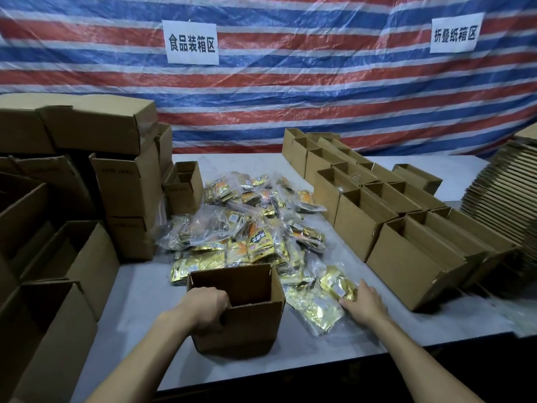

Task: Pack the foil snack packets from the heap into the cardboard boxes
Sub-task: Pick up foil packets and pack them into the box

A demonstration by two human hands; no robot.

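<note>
Packets [334, 287] lie under flat right grip [363, 304]; left grip [207, 308] clutches box [251, 325] wall.

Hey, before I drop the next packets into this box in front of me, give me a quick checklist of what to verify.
1. Open cardboard box mouth clear: ok, nothing covers it.
2. Box steadied: ok, left hand grips its near rim, fingers curled inside.
3. Grip on the gold foil packet bundle: cannot tell; right hand rests on it, no pinch is visible.
4. Room in the box: ok for the bare upper walls; the floor is hidden.
5. Short path: ok, the bundle lies just right of the box.
6. Supply: ok, heap behind the box is large.
</note>
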